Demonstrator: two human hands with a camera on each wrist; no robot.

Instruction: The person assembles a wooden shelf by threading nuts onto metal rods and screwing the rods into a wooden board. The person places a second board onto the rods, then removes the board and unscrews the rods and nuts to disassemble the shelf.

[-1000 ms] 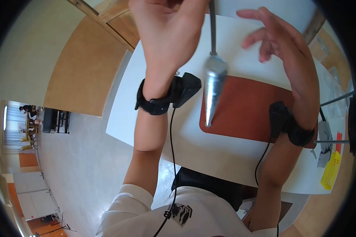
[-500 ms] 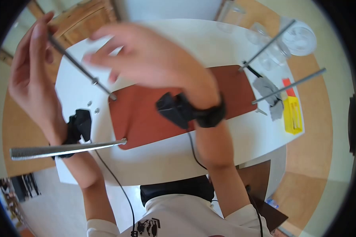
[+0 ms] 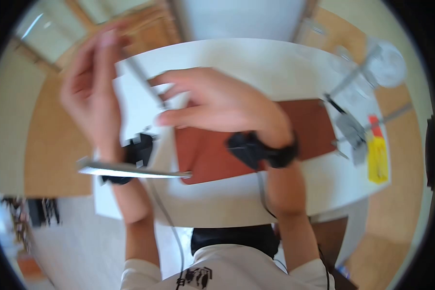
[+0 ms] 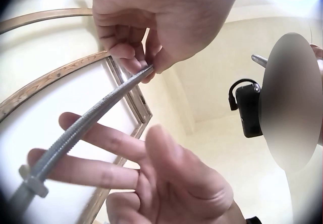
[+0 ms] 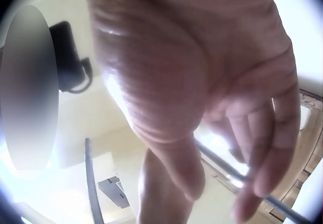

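Note:
In the head view my left hand [image 3: 94,92] pinches the upper end of a metal rod [image 3: 142,75] at the reddish-brown board's [image 3: 309,125] left end. The left wrist view shows the rod's thread [image 4: 93,114], with a nut [image 4: 34,182] low on it. My right hand [image 3: 227,101] is beside this rod with its fingers extended; in the left wrist view two right fingers [image 4: 101,176] pass behind it, and contact cannot be told. Another rod [image 3: 130,170] rises from the board's front left corner. The right wrist view shows the right palm [image 5: 242,47] near a rod [image 5: 222,163].
Two more rods [image 3: 355,72] [image 3: 394,115] stand at the board's right end. Beyond them on the white table [image 3: 217,208] are a grey cloth [image 3: 350,130], a yellow tray [image 3: 377,159] and a red item [image 3: 374,124]. Clear containers [image 3: 386,63] are at the back right.
The head view has swung from the table's left side to show the whole board. My right hand has come across to the rod that my left hand holds.

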